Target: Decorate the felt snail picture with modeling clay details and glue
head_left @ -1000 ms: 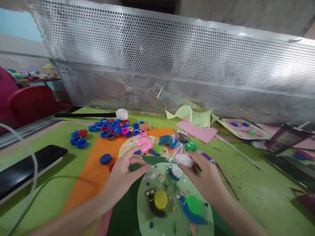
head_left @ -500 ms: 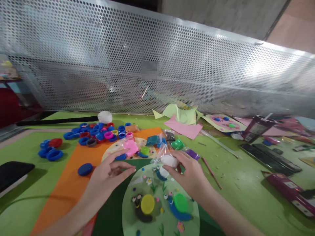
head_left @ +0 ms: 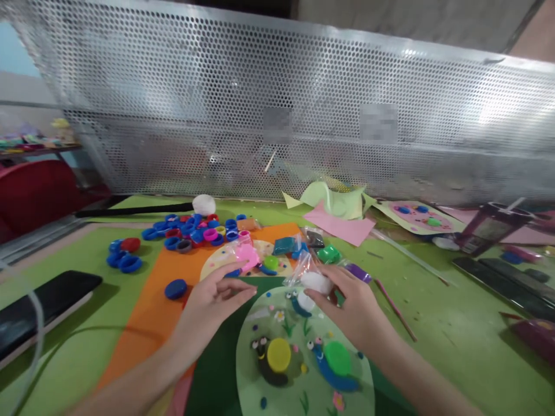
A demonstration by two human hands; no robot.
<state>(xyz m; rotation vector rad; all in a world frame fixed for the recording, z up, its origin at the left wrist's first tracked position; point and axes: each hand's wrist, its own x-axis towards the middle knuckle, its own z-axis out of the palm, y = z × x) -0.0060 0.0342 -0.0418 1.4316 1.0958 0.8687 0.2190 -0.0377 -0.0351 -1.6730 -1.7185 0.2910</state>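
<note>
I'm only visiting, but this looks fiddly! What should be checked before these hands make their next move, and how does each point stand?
1. Left hand free: ok, thumb and fingers apart, nothing visible between them.
2. Soft-looking white lump at the right hand: ok, between thumb and fingers.
3. Firm grip on that lump: cannot tell.
4. Round yellow cap beside the dark brown snail figure: ok, flat face visible.
5. Small blue snail figure with a round white shell fully visible: not ok, the right thumb overlaps the shell's edge.
6. Pale green rounded board fully in view: not ok, its near edge is cut off.
</note>
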